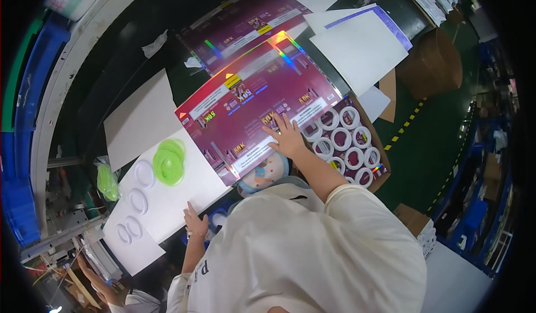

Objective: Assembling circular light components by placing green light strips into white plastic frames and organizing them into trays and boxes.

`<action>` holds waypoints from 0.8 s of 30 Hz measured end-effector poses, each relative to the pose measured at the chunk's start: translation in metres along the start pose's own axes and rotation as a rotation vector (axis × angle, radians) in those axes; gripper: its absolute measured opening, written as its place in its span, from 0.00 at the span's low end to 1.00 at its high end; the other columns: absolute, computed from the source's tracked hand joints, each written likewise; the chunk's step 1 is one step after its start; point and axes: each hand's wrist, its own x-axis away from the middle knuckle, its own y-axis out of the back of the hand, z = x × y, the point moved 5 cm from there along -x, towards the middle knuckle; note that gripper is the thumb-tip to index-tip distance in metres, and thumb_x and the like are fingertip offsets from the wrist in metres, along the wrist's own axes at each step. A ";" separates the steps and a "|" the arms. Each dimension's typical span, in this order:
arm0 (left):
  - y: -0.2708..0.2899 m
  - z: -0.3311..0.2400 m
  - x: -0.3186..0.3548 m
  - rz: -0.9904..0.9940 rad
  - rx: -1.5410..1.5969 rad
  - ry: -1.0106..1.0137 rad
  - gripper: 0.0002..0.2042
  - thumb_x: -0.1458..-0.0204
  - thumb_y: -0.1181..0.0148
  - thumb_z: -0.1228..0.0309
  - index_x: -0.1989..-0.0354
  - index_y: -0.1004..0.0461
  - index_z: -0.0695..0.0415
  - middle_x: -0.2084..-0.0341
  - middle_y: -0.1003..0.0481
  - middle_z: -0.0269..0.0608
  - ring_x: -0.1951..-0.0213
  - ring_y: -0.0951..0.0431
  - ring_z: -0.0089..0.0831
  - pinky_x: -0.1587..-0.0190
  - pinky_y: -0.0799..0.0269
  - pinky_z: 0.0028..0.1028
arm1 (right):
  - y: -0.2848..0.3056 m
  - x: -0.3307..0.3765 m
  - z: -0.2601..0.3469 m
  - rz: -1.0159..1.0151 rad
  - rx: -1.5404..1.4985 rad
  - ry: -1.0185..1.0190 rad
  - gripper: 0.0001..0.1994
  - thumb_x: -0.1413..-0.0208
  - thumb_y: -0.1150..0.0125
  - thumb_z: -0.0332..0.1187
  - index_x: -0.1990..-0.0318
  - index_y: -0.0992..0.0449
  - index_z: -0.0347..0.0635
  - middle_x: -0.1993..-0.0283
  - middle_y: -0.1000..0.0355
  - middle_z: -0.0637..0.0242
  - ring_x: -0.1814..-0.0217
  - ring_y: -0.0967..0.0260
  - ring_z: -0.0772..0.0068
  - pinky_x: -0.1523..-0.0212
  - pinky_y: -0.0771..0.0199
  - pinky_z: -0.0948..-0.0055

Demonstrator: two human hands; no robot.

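My right hand lies with fingers spread on a glossy dark-red printed sheet with holographic strips. A white sheet extends from the left side of that sheet. At its near edge is my left hand, fingers stretched out and holding nothing. Farther left on the white surface sit a pile of thin bright-green rings and several whitish rings, one of them a pale ring. Close to my right forearm stands an open carton filled with white rings.
Another printed sheet lies at the back. White sheets overlap at the back right, beside a brown cardboard piece. A bag of green items rests at the left. Another person's hand shows at the lower left.
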 end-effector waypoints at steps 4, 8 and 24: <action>-0.012 0.014 0.005 0.027 0.052 -0.039 0.46 0.54 0.38 0.64 0.29 0.62 0.51 0.37 0.56 0.76 0.36 0.52 0.67 0.34 0.53 0.47 | -0.003 0.005 -0.011 -0.027 0.001 -0.032 0.33 0.48 0.43 0.54 0.34 0.45 0.74 0.26 0.65 0.59 0.24 0.70 0.47 0.33 0.58 0.39; -0.029 0.019 0.004 0.041 0.009 -0.010 0.45 0.55 0.37 0.62 0.30 0.59 0.51 0.35 0.58 0.72 0.36 0.52 0.66 0.34 0.52 0.47 | -0.002 0.006 -0.034 -0.031 0.032 -0.024 0.33 0.48 0.43 0.55 0.34 0.45 0.74 0.25 0.65 0.59 0.24 0.70 0.47 0.33 0.59 0.39; -0.036 -0.056 0.024 -0.052 -0.026 0.069 0.38 0.54 0.39 0.60 0.33 0.48 0.41 0.34 0.52 0.58 0.37 0.46 0.60 0.41 0.40 0.51 | 0.023 0.010 -0.103 -0.082 0.094 0.090 0.34 0.51 0.39 0.47 0.34 0.42 0.70 0.27 0.60 0.56 0.26 0.62 0.44 0.35 0.51 0.41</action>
